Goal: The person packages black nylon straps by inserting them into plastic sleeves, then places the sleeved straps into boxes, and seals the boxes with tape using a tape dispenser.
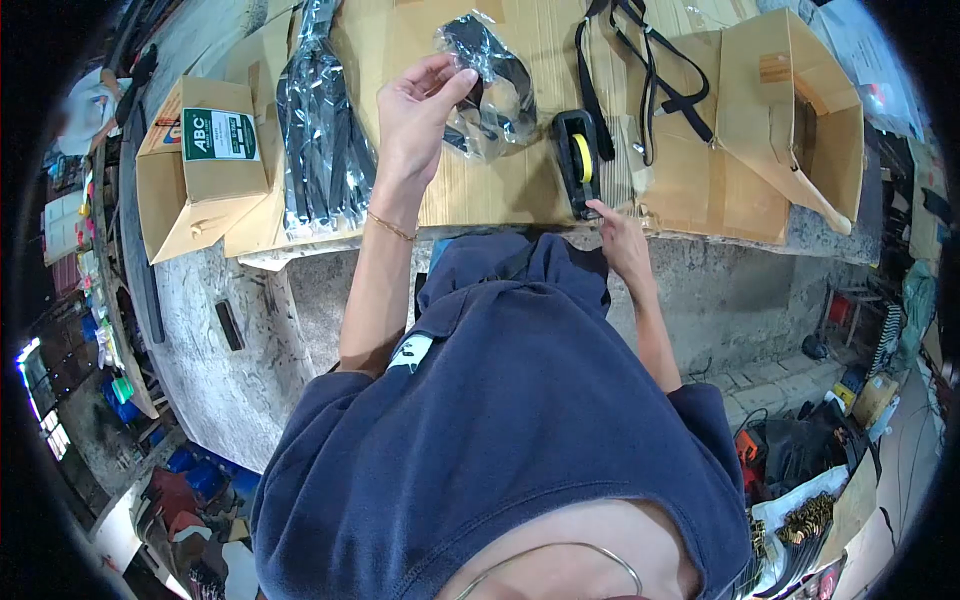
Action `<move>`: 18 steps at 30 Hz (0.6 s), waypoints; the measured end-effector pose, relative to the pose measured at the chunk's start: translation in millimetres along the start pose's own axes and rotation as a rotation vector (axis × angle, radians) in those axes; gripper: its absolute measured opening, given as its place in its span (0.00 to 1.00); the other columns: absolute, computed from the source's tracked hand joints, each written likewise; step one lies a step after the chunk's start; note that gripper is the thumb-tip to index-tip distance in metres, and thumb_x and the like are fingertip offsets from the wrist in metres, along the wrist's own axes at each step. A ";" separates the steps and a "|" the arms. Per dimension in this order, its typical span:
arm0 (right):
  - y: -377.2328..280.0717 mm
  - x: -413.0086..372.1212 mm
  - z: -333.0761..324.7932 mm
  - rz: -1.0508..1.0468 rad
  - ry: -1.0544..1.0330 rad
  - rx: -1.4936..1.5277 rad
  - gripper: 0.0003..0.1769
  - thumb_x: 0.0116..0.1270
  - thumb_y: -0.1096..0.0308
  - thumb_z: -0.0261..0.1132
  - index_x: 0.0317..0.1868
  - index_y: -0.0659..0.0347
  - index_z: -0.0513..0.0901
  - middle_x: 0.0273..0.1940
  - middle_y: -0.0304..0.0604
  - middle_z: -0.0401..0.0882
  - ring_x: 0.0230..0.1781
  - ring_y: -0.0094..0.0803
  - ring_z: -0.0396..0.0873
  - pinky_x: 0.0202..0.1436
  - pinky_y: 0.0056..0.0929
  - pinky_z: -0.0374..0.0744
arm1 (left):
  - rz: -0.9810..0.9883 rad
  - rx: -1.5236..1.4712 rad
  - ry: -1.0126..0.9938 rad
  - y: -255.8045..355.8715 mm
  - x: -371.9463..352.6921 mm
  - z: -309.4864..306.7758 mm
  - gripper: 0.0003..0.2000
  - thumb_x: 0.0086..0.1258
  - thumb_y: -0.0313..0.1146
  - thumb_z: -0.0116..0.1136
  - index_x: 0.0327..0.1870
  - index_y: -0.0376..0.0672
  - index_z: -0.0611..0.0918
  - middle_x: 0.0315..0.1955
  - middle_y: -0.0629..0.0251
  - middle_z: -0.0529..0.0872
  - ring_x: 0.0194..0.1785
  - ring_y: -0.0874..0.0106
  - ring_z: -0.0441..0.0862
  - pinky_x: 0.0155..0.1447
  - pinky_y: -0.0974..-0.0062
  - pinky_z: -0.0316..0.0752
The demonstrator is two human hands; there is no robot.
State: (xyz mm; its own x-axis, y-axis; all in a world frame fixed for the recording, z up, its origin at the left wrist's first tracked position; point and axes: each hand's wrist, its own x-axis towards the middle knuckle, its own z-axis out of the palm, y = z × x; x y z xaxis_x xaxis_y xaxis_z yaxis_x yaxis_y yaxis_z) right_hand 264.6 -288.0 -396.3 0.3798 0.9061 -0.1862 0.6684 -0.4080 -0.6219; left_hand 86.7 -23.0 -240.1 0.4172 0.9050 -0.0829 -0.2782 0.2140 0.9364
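My left hand [425, 110] pinches the left side of a clear plastic bag [490, 95] with a coiled black strap inside. The bag is on or just above the cardboard. My right hand [625, 245] is at the near end of a black tape dispenser [577, 165], which holds a roll with a yellow core. Its fingertips are drawn together on the tape at the cutting end; the strip itself is too small to make out. Right of the dispenser lie loose black straps [650, 80]. Left of my left hand are several bagged black straps [325, 140] in clear plastic.
An open cardboard box [225, 150] with a green and white label stands at the left. Another open box [790, 110] stands at the right. Flattened cardboard [690, 200] covers the worktop, whose near edge runs in front of my body. Floor clutter [800, 450] lies lower right.
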 end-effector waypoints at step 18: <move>-103.9 70.3 -79.4 -0.147 0.383 0.306 0.07 0.61 0.71 0.67 0.38 0.65 0.85 0.29 0.38 0.82 0.28 0.27 0.77 0.35 0.22 0.73 | 0.014 0.034 0.046 8.2 -5.8 8.9 0.09 0.62 0.23 0.65 0.41 0.34 0.81 0.32 0.70 0.83 0.36 0.82 0.79 0.43 0.84 0.75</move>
State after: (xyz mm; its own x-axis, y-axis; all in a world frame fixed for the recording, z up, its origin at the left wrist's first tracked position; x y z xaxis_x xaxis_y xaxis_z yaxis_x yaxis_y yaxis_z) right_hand 272.6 -190.8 -284.3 0.5419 0.8217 0.1764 0.5360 -0.1762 -0.8256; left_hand 89.7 -29.7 -228.9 0.3733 0.9239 -0.0841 -0.2544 0.1892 0.9484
